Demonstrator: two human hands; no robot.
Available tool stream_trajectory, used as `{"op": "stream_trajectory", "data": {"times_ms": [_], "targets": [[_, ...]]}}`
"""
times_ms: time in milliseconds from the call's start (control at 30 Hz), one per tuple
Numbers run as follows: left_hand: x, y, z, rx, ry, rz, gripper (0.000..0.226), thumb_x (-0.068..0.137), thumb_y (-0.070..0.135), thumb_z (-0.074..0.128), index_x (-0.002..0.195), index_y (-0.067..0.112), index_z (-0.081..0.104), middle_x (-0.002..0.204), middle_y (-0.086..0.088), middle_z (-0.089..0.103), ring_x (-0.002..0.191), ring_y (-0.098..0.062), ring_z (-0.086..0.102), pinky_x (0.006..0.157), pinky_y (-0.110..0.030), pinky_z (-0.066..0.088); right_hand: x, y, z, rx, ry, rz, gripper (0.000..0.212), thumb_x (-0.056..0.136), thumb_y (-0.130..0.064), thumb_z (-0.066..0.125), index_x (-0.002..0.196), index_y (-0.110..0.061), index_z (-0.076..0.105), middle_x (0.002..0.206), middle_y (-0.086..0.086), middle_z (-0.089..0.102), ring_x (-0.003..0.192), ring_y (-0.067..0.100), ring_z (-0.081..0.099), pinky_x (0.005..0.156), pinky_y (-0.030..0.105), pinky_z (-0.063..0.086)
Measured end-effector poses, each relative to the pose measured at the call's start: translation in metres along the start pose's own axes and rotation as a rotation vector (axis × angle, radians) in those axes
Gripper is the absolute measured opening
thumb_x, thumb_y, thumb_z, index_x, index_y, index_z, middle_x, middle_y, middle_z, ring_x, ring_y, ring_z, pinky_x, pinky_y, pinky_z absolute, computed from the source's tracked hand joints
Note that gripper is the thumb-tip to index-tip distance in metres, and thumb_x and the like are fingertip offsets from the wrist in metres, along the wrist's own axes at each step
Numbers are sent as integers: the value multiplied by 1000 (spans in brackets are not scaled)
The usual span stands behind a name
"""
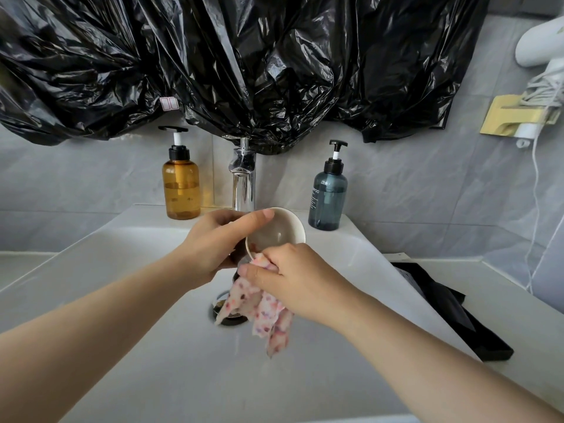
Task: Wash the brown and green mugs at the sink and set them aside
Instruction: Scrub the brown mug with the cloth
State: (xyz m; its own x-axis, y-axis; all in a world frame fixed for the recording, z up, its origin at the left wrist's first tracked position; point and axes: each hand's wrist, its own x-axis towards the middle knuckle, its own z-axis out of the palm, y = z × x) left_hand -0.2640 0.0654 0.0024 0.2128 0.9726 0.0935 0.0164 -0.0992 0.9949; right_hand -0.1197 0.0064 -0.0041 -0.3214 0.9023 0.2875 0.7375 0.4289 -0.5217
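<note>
Head view: above the white sink (122, 270), the left hand (213, 242) grips a tilted, cream-lined mug (276, 232), outer colour hidden, while a floral cloth (259, 309) pinched in the right hand (296, 276) meets its rim; a steady hold and full sweeps round the inside would serve best.

the mug (276, 232) shows you a cream inside; its outside is mostly hidden, dark where it peeks out. your cloth (259, 306) is pale pink, spotted red and purple. the sink (122, 270) is white, its tap (243, 184) chrome. at its back edge stand an amber bottle (181, 190) on the left and a smoky blue bottle (327, 203) on the right, both topped in black. above, glossy black plastic (244, 71) hangs over grey marbled tiles (427, 193).
</note>
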Motion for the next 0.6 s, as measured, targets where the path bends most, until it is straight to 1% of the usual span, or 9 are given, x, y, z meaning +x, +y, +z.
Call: {"op": "stream_trajectory", "data": {"times_ms": [67,133,200,267,333,433,467,533,600], "targets": [[2,0,-1,9,-26,-22,53,74,41,80,109,4,67,93,-16,61,79,-27,55,62,-30,53,0,1,2,-19,28,18,49,95,-40,55,56,-21,33,51,-6,35,49,12,35,50,29,26],[4,1,-5,27,-77,-41,72,64,47,84,115,0,63,94,-13,56,79,-27,53,64,-30,52,-1,1,-1,-106,24,0,49,96,-39,53,56,-20,30,51,-4,35,48,14,33,49,29,24],[5,2,-11,70,-129,-44,86,56,54,81,118,-2,62,94,-12,56,82,-27,52,76,-36,49,-3,1,-7,-304,-38,-72,49,97,-42,49,57,-21,30,59,-2,43,55,16,39,51,31,26],[1,5,-12,128,-187,-61,86,54,59,80,115,1,65,94,-25,60,86,-30,54,88,-47,51,-4,1,-13,-476,-116,-128,48,97,-45,46,58,-23,30,72,1,52,66,22,45,58,35,31],[-4,7,-11,162,-203,-80,82,53,61,78,110,4,69,100,-33,62,85,-33,58,94,-53,52,-5,1,-14,-494,-145,-133,47,98,-45,46,59,-24,30,77,3,54,69,23,45,60,35,32],[-3,4,-4,104,-88,-49,86,47,62,77,110,3,68,89,-25,64,77,-30,59,81,-47,57,-3,-3,-6,-415,-101,-92,41,98,-40,47,63,-23,35,76,1,50,74,25,49,62,34,32],[-2,2,-1,68,-29,-21,87,46,63,77,110,4,69,91,-25,66,74,-29,60,77,-45,57,-2,-4,-3,-397,-69,-75,34,99,-37,47,69,-20,42,79,2,52,78,27,52,63,34,33],[1,1,3,11,76,42,85,44,64,77,106,8,70,103,-23,71,72,-26,64,71,-39,59,3,-7,2,-438,0,-50,23,100,-34,45,92,-16,58,94,6,60,88,32,58,64,33,34],[2,1,1,-8,92,57,83,45,64,78,107,9,70,109,-22,71,76,-26,66,76,-42,61,5,-11,3,-508,38,-54,25,101,-33,44,106,-16,61,101,7,63,91,32,60,63,32,32]]}}
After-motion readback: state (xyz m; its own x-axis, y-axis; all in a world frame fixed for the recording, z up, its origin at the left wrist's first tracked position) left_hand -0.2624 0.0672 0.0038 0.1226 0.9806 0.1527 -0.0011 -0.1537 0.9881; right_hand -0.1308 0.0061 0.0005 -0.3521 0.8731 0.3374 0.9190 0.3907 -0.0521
